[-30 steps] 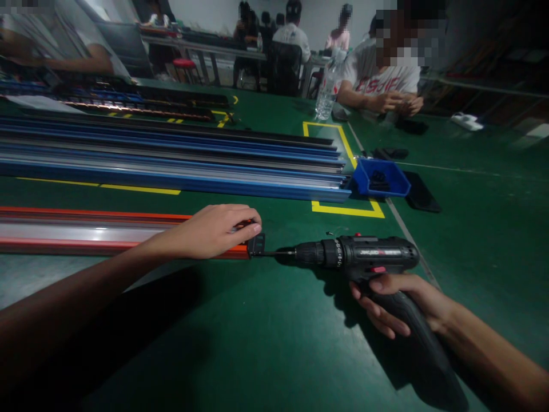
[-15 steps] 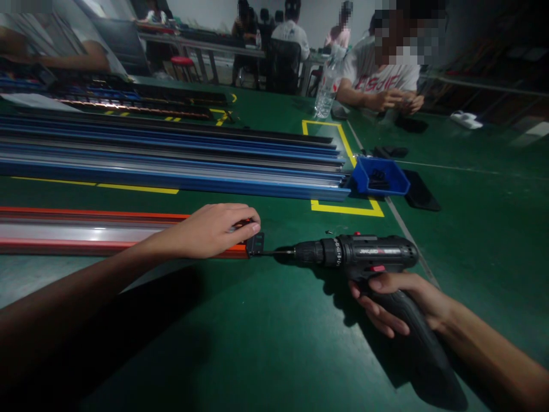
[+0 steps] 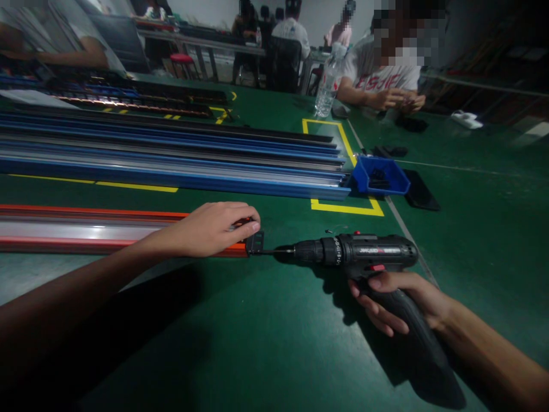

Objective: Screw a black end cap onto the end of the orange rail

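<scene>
My left hand (image 3: 218, 228) is wrapped over the right end of a long orange rail (image 3: 86, 230), which lies on the green table (image 3: 274, 320). A small black bracket (image 3: 256, 242) stands at the rail's end, just beyond my fingertips. My right hand (image 3: 390, 297) grips the handle of a black power drill (image 3: 369, 250), lying on its side with its bit pointing left. The bit's tip (image 3: 268, 252) meets the lower part of the bracket; any screw there is too small to make out. A small dark screw (image 3: 329, 232) lies behind the drill's chuck.
Long blue and black rails (image 3: 171, 166) lie behind the orange one. At their right end are a blue bin (image 3: 381, 177) with dark parts and a black phone (image 3: 422, 190). A plastic bottle (image 3: 326, 86) stands farther back, near a seated person (image 3: 381, 77).
</scene>
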The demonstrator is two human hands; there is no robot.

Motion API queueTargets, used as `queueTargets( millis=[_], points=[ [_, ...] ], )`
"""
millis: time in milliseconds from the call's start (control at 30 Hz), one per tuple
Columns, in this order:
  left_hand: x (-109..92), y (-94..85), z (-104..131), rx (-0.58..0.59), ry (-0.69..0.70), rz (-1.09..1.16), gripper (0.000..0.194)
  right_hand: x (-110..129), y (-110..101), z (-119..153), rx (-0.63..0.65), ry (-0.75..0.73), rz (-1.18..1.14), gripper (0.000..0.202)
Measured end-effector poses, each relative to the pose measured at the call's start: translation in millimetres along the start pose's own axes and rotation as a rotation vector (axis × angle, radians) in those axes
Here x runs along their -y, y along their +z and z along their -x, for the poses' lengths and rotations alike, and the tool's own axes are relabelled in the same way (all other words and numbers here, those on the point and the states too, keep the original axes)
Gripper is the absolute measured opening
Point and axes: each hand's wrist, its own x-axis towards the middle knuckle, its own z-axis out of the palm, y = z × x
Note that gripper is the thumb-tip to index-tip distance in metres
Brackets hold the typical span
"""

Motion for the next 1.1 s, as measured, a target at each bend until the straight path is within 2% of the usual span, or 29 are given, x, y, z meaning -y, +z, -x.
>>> queueTargets(
  millis=[500,1100],
  points=[
    [0.3,-0.3,0.2,0.012,-0.011,0.007,0.044,1.1,1.5,0.0,-0.010,0.008,0.002,0.027],
    [1.3,0.6,0.0,0.012,-0.003,0.005,0.045,-0.3,-1.2,-2.3,0.036,-0.036,-0.045,0.028]
  ],
)
